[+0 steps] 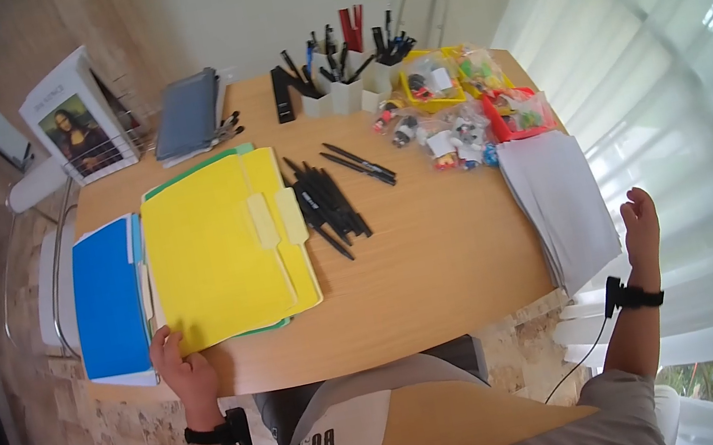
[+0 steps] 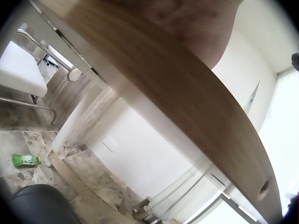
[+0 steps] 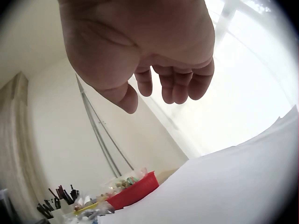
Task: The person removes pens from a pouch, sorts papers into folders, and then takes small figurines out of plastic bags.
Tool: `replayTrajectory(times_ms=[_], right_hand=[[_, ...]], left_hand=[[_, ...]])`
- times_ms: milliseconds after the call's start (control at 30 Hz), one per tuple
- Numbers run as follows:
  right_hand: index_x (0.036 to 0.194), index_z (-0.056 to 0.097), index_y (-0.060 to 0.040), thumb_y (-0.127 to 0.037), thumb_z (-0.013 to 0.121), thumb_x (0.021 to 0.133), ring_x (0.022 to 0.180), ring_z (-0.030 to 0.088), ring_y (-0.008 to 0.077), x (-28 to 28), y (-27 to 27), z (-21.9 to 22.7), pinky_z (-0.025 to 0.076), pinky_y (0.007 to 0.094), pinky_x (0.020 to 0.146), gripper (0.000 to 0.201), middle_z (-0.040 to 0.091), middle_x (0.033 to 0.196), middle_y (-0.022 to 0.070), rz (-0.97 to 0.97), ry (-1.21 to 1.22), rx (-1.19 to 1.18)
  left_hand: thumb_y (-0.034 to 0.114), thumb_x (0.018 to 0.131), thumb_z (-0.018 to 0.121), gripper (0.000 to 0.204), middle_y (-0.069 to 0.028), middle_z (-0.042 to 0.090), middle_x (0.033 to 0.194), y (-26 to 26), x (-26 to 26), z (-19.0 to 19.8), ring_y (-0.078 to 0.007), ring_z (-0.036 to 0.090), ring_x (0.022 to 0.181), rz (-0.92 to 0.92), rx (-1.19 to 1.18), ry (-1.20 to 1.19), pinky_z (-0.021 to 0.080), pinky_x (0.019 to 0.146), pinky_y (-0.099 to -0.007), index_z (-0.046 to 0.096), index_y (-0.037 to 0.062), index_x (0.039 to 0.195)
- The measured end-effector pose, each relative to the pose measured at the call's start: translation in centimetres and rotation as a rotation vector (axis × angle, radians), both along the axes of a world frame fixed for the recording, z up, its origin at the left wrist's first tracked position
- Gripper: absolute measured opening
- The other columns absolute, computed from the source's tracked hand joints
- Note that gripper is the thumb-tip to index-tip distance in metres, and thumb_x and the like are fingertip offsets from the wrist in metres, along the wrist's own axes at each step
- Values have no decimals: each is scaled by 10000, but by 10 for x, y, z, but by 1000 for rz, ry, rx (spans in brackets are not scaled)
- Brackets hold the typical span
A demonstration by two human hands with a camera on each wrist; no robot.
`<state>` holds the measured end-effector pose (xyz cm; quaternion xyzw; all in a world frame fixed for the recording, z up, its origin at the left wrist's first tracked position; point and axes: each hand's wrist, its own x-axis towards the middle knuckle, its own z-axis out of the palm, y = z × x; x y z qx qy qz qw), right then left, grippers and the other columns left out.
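Note:
My left hand is at the table's front edge, its fingertips right at the lower left corner of a stack of yellow file folders. A green folder shows from under that stack. Just left of the hand lie blue folders. Only part of the left palm shows in its wrist view; the fingers are hidden there. Beside a stack of white paper at the table's right, my right hand hangs in the air. Its fingers are loosely bent and hold nothing.
Several black pens lie mid-table. Behind stand white pen holders, a yellow basket and a red basket with bagged small items. Grey folders and a wire rack are at the back left.

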<state>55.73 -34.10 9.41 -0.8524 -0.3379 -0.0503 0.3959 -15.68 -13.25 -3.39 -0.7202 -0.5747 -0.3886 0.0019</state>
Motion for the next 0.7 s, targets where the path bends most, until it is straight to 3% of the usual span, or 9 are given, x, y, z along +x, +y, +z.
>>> replayTrajectory(times_ms=[67, 133, 267, 400, 467, 533, 600, 667, 700], right_hand=[[1257, 538, -16, -53, 588, 888, 952, 572, 169, -35, 6, -1, 470, 296, 861, 374, 612, 1080, 73, 108, 94, 54], [1239, 531, -27, 9, 586, 870, 895, 549, 120, -68, 17, -18, 458, 251, 815, 374, 577, 1018, 36, 313, 182, 206], [1230, 533, -24, 42, 597, 847, 883, 561, 120, -166, 48, -52, 469, 236, 783, 393, 571, 1089, 68, 567, 378, 51], [1180, 550, -12, 36, 605, 852, 877, 573, 113, -230, 73, -84, 501, 263, 714, 336, 565, 1165, 84, 923, 529, 8], [1162, 554, -9, 39, 592, 863, 860, 572, 104, -238, 75, -98, 495, 254, 707, 306, 579, 1127, 79, 948, 569, 21], [1144, 557, -6, 42, 579, 873, 843, 571, 95, -240, 76, -105, 490, 245, 699, 276, 594, 1089, 75, 959, 612, 28], [1111, 565, -6, 41, 550, 898, 793, 554, 67, -237, 76, -107, 468, 219, 673, 219, 614, 963, 43, 799, 790, 42], [1092, 569, -6, 39, 542, 904, 777, 544, 59, -236, 79, -109, 458, 211, 668, 195, 608, 915, 27, 782, 803, 58], [1072, 573, -5, 37, 533, 911, 761, 535, 51, -236, 79, -110, 448, 203, 663, 171, 602, 867, 11, 760, 811, 75]], left_hand=[[-96, 639, 454, 430, -204, 551, 1186, -2, 3, 5, -402, 507, 1119, -22, 7, -38, 411, 955, -483, 579, -4, 1041], [-89, 634, 477, 435, -185, 551, 1203, 0, 8, 8, -396, 505, 1147, -258, 137, 120, 400, 962, -493, 588, 18, 1042], [-81, 636, 504, 429, -170, 551, 1223, 1, 19, 20, -392, 498, 1178, -137, -22, 301, 392, 973, -494, 597, 36, 1038], [-86, 663, 535, 422, -181, 556, 1230, -6, 7, 26, -405, 500, 1175, -133, 78, 116, 398, 979, -493, 603, 21, 1065], [-64, 669, 559, 399, -186, 550, 1236, -5, -7, 34, -409, 489, 1188, -118, 92, 88, 383, 987, -501, 609, 21, 1056], [-24, 701, 620, 380, -214, 541, 1237, -4, -31, 41, -427, 484, 1184, 82, 66, 90, 389, 981, -522, 602, 7, 1079], [55, 743, 693, 392, -249, 534, 1251, -2, -55, 41, -440, 481, 1189, 151, 37, 118, 400, 973, -541, 600, -9, 1118], [177, 780, 737, 421, -284, 531, 1265, 1, -69, 41, -447, 492, 1192, 331, -140, 176, 423, 960, -531, 615, -24, 1129], [177, 780, 737, 421, -284, 531, 1265, 2, -78, 38, -447, 492, 1192, 330, -141, 180, 423, 960, -531, 615, -24, 1129]])
